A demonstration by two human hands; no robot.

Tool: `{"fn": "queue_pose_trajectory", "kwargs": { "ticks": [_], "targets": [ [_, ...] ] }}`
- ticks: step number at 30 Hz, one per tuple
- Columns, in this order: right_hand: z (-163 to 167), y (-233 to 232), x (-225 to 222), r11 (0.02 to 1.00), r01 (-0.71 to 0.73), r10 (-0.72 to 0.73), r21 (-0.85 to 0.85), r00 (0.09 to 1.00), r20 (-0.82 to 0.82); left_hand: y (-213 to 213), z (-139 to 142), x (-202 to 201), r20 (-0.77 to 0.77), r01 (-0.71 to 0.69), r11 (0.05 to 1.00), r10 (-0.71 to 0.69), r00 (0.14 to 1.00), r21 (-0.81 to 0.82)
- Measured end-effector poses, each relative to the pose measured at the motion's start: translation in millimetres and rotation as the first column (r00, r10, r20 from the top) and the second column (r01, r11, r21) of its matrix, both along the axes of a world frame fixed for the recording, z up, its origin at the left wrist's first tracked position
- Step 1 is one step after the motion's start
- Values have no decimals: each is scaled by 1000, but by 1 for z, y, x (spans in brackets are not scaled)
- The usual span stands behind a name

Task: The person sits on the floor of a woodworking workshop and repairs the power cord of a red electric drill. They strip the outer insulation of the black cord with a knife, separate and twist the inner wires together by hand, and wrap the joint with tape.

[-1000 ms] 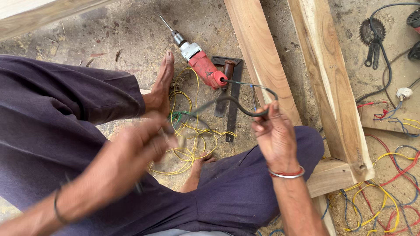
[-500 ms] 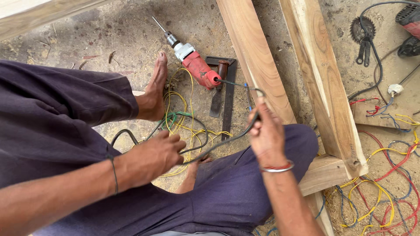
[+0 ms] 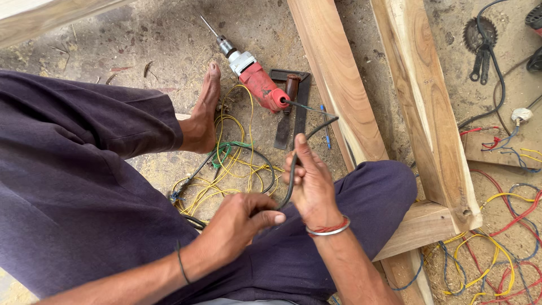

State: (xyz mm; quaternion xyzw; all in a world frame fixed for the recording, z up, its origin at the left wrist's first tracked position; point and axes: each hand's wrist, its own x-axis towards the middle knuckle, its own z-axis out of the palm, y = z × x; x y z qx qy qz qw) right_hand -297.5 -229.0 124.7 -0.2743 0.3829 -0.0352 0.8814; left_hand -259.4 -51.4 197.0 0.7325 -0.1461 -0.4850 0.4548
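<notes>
Black cable (image 3: 293, 181) is pinched by both hands: left hand (image 3: 237, 223) at 7 o'clock, right hand (image 3: 310, 183) above. Free end toward 1 o'clock, near red drill (image 3: 257, 79); slack is best kept short.

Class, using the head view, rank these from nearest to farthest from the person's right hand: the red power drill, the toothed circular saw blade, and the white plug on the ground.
1. Red power drill: just beyond the right hand, on the ground by the bare foot.
2. Toothed circular saw blade: top right, past both wooden beams.
3. White plug: far right, among coloured wires; close to the blade's distance, slightly farther.
</notes>
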Motion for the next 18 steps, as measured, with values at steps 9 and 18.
{"fn": "queue_pose_trajectory", "kwargs": {
  "ticks": [9,18],
  "targets": [
    [6,37,-3,922,-229,179,-312,967,-180,0,-9,-27,-465,-450,882,342,816,-141],
    [10,-7,-18,397,-727,847,-561,526,-82,25,0,-25,-510,-651,759,554,658,-14]
  ]
}}
